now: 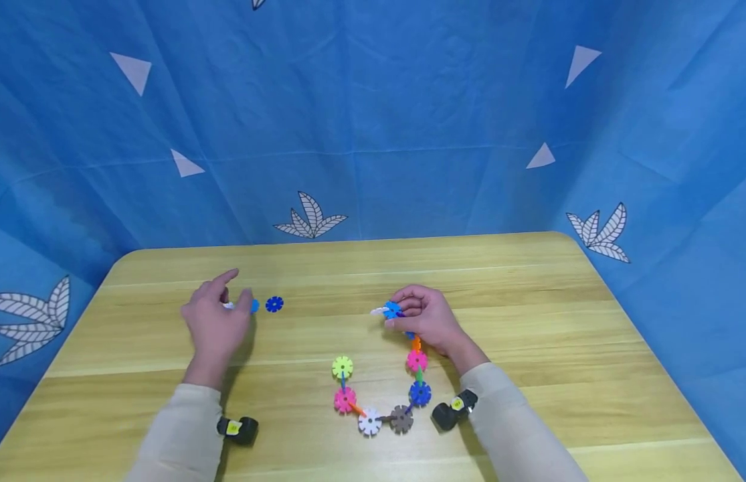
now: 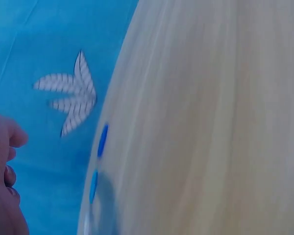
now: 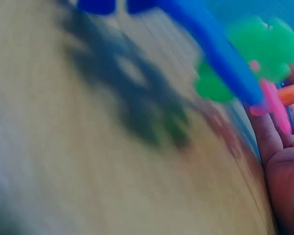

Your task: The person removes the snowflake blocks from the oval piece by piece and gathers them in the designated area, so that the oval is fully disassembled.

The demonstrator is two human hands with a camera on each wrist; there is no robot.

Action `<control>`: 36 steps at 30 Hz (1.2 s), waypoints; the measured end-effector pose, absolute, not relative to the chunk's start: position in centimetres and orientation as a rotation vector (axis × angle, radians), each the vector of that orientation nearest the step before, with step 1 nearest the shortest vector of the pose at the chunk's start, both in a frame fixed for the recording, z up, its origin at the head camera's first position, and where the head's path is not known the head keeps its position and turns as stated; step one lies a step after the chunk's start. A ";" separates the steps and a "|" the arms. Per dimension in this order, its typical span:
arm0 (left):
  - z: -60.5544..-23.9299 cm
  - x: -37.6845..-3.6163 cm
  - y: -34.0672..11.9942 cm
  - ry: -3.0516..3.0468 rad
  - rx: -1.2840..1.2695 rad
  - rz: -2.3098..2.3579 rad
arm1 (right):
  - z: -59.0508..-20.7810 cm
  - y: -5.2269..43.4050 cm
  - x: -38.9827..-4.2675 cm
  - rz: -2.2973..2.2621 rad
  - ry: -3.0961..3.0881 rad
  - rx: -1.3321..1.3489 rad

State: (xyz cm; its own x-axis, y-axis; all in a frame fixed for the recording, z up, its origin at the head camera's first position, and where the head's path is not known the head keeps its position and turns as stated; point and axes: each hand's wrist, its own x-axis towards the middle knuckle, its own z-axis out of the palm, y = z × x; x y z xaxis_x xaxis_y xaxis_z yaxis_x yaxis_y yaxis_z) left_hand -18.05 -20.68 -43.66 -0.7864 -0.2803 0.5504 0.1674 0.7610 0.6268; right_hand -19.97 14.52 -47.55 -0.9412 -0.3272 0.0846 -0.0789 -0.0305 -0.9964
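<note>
The head view looks down on the table [image 1: 529, 314] from above; both wrist views skim that table [image 2: 210, 122] closely, blurred.

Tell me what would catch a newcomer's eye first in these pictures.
Probably the bright chain of snowflake discs, curving across the near middle of the wooden table, its far end held in the right hand. Next, the left hand at the table's left, beside a loose dark blue disc, all against a blue leaf-patterned cloth backdrop.

Pale wood-grain table [image 1: 529, 321], blue leaf-patterned backdrop [image 1: 373, 100], multicoloured disc chain [image 1: 381, 395], dark-blue loose disc [image 1: 274, 304].
</note>
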 end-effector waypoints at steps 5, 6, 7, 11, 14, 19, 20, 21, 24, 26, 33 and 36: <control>-43.4 -18.2 -17.9 -2.269 -0.075 -0.938 | -47.9 14.6 -20.1 -2.083 2.083 -0.427; -43.3 -18.2 -17.3 -2.264 -0.105 -0.957 | -47.9 14.6 -20.1 -2.078 2.085 -0.420; -43.2 -18.2 -16.7 -2.266 -0.135 -0.976 | -47.9 14.6 -20.2 -2.070 2.091 -0.412; -43.0 -18.1 -13.9 -2.307 -0.256 -1.032 | -47.7 14.6 -20.3 -2.035 2.108 -0.381; -43.2 -18.0 -11.9 -2.366 -0.375 -1.046 | -47.3 14.6 -20.2 -2.021 2.103 -0.373; -43.7 -17.7 -9.3 -2.480 -0.589 -1.094 | -45.6 14.4 -19.4 -2.011 2.091 -0.405; -43.7 -17.6 -8.9 -2.500 -0.623 -1.102 | -45.3 14.4 -19.2 -2.007 2.092 -0.408; -43.8 -17.5 -8.6 -2.514 -0.655 -1.109 | -45.0 14.3 -19.1 -2.005 2.092 -0.408; -44.0 -17.4 -7.7 -2.539 -0.722 -1.113 | -45.0 14.3 -19.0 -1.990 2.097 -0.405; -44.2 -17.4 -7.3 -2.559 -0.728 -1.105 | -45.0 14.3 -19.0 -1.987 2.094 -0.400; -44.5 -17.7 -6.2 -2.583 -0.721 -0.995 | -45.2 14.3 -19.2 -2.006 2.075 -0.425; -44.8 -17.7 -6.0 -2.589 -0.714 -0.942 | -45.3 14.3 -19.2 -1.991 2.088 -0.435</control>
State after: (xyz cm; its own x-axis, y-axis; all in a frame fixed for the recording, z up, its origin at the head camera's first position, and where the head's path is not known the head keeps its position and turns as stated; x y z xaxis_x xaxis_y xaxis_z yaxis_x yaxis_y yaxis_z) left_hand -17.69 -6.02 -44.76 -0.8337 0.3503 0.4269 0.5427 0.6624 0.5164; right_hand -19.20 14.31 -45.28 -0.9312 -0.3621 0.0418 -0.0588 0.0362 -0.9976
